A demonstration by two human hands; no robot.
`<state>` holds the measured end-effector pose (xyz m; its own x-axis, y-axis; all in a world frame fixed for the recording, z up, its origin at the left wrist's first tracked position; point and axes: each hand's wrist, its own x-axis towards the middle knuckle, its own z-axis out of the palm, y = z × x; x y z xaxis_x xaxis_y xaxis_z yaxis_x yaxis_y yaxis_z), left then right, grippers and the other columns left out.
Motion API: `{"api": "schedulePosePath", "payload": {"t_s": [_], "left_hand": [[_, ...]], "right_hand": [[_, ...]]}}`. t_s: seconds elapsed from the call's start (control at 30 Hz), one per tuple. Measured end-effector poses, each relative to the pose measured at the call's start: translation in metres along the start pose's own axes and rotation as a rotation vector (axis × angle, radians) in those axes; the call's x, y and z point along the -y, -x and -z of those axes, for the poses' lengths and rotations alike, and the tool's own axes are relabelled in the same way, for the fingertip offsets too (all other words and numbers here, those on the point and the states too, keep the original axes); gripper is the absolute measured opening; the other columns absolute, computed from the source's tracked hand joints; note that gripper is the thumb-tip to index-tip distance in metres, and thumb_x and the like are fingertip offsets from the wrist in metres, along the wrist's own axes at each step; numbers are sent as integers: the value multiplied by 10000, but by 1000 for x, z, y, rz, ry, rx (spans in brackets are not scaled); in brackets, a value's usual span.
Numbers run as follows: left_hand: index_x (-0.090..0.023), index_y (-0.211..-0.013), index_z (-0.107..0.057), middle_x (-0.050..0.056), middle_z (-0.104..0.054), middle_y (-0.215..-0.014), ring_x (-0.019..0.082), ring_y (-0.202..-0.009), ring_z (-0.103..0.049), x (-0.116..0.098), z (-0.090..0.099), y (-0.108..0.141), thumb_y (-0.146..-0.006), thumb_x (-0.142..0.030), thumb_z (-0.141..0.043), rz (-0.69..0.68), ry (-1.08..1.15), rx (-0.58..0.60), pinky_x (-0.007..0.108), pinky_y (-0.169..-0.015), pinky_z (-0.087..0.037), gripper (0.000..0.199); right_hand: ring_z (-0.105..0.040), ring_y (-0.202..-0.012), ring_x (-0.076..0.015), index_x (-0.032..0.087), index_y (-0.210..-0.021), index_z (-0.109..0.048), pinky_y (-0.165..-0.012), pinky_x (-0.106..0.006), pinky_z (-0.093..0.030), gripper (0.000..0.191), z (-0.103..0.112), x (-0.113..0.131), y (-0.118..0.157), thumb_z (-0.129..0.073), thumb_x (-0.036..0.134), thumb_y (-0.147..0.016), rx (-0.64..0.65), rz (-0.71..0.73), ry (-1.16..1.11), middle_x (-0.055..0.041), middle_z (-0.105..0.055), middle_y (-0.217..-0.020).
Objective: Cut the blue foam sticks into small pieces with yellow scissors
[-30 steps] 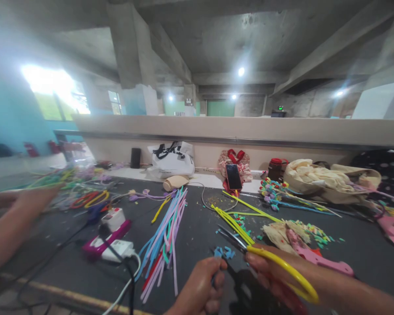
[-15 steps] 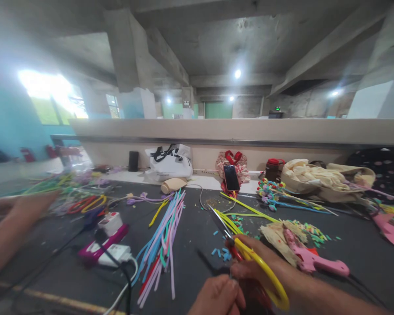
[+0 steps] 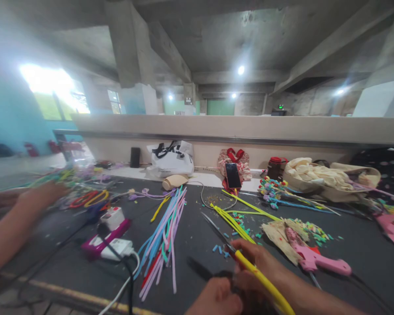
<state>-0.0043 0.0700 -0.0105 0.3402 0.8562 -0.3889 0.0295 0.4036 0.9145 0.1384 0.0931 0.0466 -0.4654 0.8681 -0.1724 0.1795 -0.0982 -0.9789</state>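
Observation:
My right hand [image 3: 259, 262] is closed round a pair of scissors [image 3: 261, 280] with yellow handles. Their blades point up and left over the dark table. Low in the middle, my left hand [image 3: 216, 297] is curled close beside it, fingers bent together; whatever they pinch is hidden. Beyond the blades lies a bunch of yellow-green fuzzy stems [image 3: 234, 225], with short blue cut pieces [image 3: 219, 249] near the scissors. Lilac, blue, teal and red fuzzy stems [image 3: 164, 245] lie in a loose bundle to the left.
A pink glue gun [image 3: 325, 264] rests at the right beside crumpled brown paper [image 3: 276, 238]. Left of the bundle sits a purple power strip [image 3: 95, 247] with plugs and cables. Another person's arm [image 3: 16, 223] reaches in from the left. A phone [image 3: 233, 175] leans at the back.
The scissors have turned, so the yellow handle shows more edge-on, and their tips have shifted slightly left. My left hand has moved slightly down. The view has shifted a little.

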Motion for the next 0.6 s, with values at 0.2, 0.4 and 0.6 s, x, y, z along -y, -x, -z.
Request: {"api": "schedulePosePath", "payload": {"t_s": [0.2, 0.4, 0.6], "left_hand": [[-156, -631, -573, -76, -389, -388, 49, -339, -280, -21, 4, 4, -663, -248, -515, -75, -102, 231, 182, -369, -163, 114], [-159, -618, -527, -80, -373, -403, 40, -344, -254, -18, -2, 8, -685, -277, -497, -61, -90, 145, 186, -376, -164, 139], [-131, -685, -559, -59, -419, -459, 45, -391, -294, -24, 5, 10, -630, -502, -545, -128, -144, 258, 195, -406, -178, 375]], "right_hand": [[-505, -386, -49, 224, -974, -414, -351, -147, -380, 464, 1, -11, -4, -680, 340, -612, 106, 72, -322, 69, -488, -654], [-462, -377, -37, 196, -1006, -419, -364, -150, -399, 480, -2, -5, 1, -662, 278, -600, -5, 57, -163, 77, -492, -625], [-492, -381, -54, 197, -946, -431, -363, -153, -404, 389, 2, 0, -4, -631, 258, -618, 72, 40, -169, 84, -494, -599]]}}
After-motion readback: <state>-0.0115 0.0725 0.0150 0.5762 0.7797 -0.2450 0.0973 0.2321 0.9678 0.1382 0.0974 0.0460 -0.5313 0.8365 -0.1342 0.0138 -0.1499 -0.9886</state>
